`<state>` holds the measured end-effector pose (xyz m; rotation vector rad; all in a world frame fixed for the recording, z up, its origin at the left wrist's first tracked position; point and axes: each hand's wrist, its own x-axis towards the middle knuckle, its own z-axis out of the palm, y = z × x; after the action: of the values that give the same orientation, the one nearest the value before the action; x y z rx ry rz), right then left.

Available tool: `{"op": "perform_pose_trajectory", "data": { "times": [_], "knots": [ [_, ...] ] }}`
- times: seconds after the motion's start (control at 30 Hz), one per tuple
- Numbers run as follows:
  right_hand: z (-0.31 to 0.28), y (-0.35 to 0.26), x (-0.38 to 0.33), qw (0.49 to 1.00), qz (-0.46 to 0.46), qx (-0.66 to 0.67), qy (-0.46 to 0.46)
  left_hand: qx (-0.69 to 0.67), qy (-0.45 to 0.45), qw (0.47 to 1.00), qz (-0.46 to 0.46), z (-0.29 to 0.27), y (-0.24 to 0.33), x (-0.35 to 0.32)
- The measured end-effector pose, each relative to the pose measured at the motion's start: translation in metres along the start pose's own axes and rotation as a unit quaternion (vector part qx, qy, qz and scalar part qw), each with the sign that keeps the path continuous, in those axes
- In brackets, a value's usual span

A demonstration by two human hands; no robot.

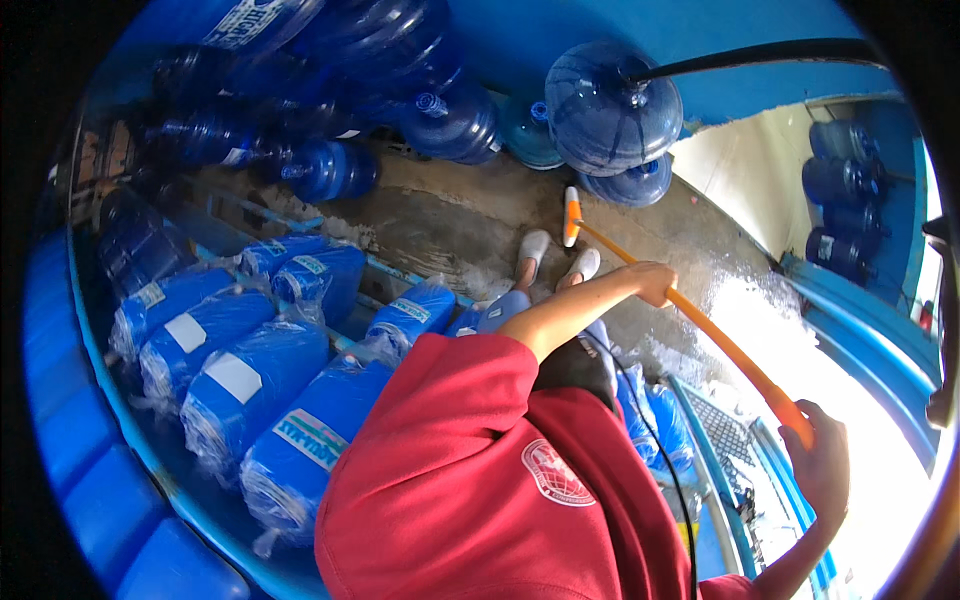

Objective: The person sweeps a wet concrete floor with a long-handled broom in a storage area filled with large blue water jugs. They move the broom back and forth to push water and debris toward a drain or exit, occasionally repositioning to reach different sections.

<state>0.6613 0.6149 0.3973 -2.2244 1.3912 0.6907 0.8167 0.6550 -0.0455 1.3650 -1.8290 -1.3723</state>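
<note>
My left hand [655,283] is closed around the middle of a long orange handle [725,345], with that arm stretched across my front. Higher up, at its thick end, my right hand [822,455] grips the same handle. The handle slants down and away to the left to a narrow orange-and-white head [572,216] on the floor, just beyond my feet. It is a long-handled floor broom or squeegee; whether the head's white edge is bristle or blade I cannot tell.
The concrete floor [450,205] looks wet and stained. Large blue water bottles [455,120] line the far side; one upturned bottle [610,105] stands higher, near a black bar [760,58]. Plastic-wrapped blue containers [250,375] sit in a rack at left. Bright light floods the right.
</note>
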Motion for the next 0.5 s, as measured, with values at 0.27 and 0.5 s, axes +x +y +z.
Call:
{"op": "perform_pose_trajectory", "data": {
  "times": [0.27,0.5],
  "knots": [
    [0.133,-0.041,0.066,0.976,-0.106,0.147,-0.120,0.058,-0.024,0.976,-0.209,-0.019,-0.114,-0.143],
    [0.206,-0.166,0.127,0.959,-0.214,0.154,-0.101,0.193,0.161,0.901,-0.355,-0.058,-0.209,-0.285]
  ]
}}
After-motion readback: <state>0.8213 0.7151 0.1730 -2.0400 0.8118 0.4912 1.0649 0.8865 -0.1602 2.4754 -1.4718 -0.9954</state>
